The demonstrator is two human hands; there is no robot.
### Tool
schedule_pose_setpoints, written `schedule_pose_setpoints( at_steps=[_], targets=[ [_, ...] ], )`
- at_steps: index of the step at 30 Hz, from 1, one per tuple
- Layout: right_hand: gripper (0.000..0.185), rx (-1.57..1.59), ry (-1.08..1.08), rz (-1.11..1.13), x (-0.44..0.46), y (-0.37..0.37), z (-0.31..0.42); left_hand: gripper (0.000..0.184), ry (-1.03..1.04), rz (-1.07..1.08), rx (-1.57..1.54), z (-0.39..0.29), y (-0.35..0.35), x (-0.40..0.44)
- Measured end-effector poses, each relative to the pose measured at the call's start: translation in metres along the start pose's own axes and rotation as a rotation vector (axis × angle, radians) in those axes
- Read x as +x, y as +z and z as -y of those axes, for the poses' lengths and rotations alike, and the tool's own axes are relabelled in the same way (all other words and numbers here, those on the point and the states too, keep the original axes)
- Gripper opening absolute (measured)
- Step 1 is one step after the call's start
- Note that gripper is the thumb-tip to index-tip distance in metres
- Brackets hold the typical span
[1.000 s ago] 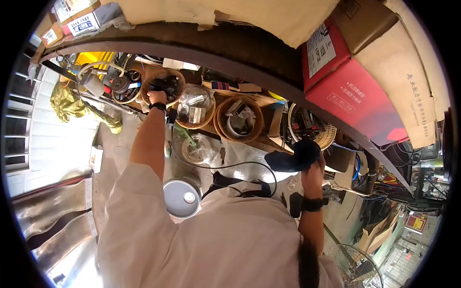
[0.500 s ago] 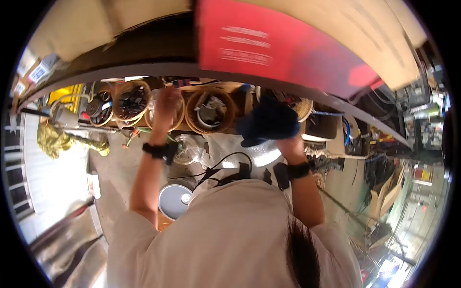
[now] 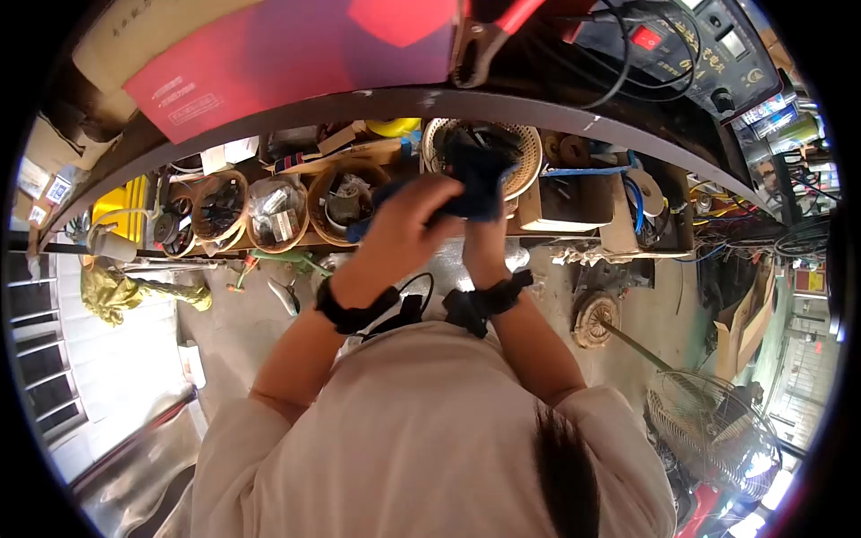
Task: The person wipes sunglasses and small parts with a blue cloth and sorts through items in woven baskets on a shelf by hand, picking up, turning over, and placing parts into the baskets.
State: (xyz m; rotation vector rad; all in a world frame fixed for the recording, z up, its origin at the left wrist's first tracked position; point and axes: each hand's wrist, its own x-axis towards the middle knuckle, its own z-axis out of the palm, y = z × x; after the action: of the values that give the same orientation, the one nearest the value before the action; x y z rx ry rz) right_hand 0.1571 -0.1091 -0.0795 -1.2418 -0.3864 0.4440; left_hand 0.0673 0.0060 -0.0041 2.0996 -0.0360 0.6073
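A dark blue cloth [image 3: 477,184] hangs between my hands, in front of a white plastic basket [image 3: 529,148] of dark parts. My right hand [image 3: 486,240] grips the cloth from below. Close beside it, my left hand [image 3: 404,224] reaches across with its fingers bent against the cloth; some fingertips are hidden. Left of my hands stands a round wicker basket [image 3: 321,202] with a white cup and small parts. Farther left are a basket of bagged parts [image 3: 276,213] and a basket of black parts [image 3: 219,204].
Above the shelf edge [image 3: 359,100] are a red box [image 3: 296,54], red-handled pliers [image 3: 475,49] and a black charger unit [image 3: 691,54]. An open carton [image 3: 574,202] lies right of the baskets. A standing fan [image 3: 713,430] is at lower right, a yellow-green cloth [image 3: 117,296] at left.
My left hand has left the baskets at the left and come over to the cloth at my right hand. The view has shifted to the right along the shelf.
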Motion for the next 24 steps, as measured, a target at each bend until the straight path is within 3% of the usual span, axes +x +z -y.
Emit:
schedule_pose_setpoints(
  at_steps=[2, 3, 7, 8, 9, 10, 11, 12, 13, 14, 15, 16, 18, 24],
  targets=[
    [0.04, -0.246, -0.328, 0.105, -0.005, -0.003, 0.009, 0.036, 0.056, 0.174, -0.038, -0.007, 0.025, 0.01],
    [0.039, -0.04, -0.258, 0.139, -0.004, -0.012, 0.004, 0.037, 0.02, 0.292, -0.073, -0.011, 0.036, 0.01],
    [0.041, 0.772, 0.047, 0.234, -0.005, -0.059, -0.009, 0.044, -0.028, 0.297, -0.237, -0.014, 0.062, 0.009],
    [0.043, 0.554, 0.068, 0.185, -0.002, -0.077, 0.003, 0.048, 0.0, 0.32, -0.214, -0.015, 0.062, 0.011],
    [0.045, 0.429, -0.047, 0.205, 0.003, -0.086, 0.015, 0.048, -0.069, 0.363, -0.232, -0.013, 0.063, 0.013],
    [0.033, 0.232, -0.174, 0.056, 0.007, -0.084, 0.035, 0.049, -0.14, 0.404, -0.25, -0.01, 0.062, 0.015],
    [0.027, 0.166, -0.186, -0.03, 0.01, -0.091, 0.043, 0.05, -0.212, 0.446, -0.271, -0.006, 0.061, 0.018],
    [0.021, 0.099, -0.192, -0.118, 0.012, -0.097, 0.051, 0.051, -0.149, 0.35, -0.132, 0.016, 0.068, 0.011],
    [0.017, 0.17, -0.093, -0.145, 0.016, -0.118, 0.054, 0.049, -0.282, 0.316, -0.041, 0.036, 0.071, 0.01],
    [0.018, -0.027, -0.054, -0.14, 0.017, -0.143, 0.054, 0.048, -0.413, 0.281, 0.045, 0.055, 0.074, 0.009],
    [0.019, -0.224, -0.017, -0.128, 0.018, -0.168, 0.053, 0.045, -0.366, 0.214, 0.183, 0.08, 0.077, 0.008],
    [0.024, -0.685, -0.039, -0.078, 0.018, -0.2, 0.04, 0.042, -0.314, 0.145, 0.319, 0.105, 0.081, 0.008],
    [0.025, -1.028, -0.15, -0.045, 0.014, -0.221, 0.053, 0.038, -0.357, 0.093, 0.363, 0.15, 0.087, 0.01],
    [0.029, -1.255, -0.275, -0.047, 0.004, -0.245, 0.085, 0.031, -0.547, 0.204, 0.725, 0.229, 0.11, 0.042]
  ],
)
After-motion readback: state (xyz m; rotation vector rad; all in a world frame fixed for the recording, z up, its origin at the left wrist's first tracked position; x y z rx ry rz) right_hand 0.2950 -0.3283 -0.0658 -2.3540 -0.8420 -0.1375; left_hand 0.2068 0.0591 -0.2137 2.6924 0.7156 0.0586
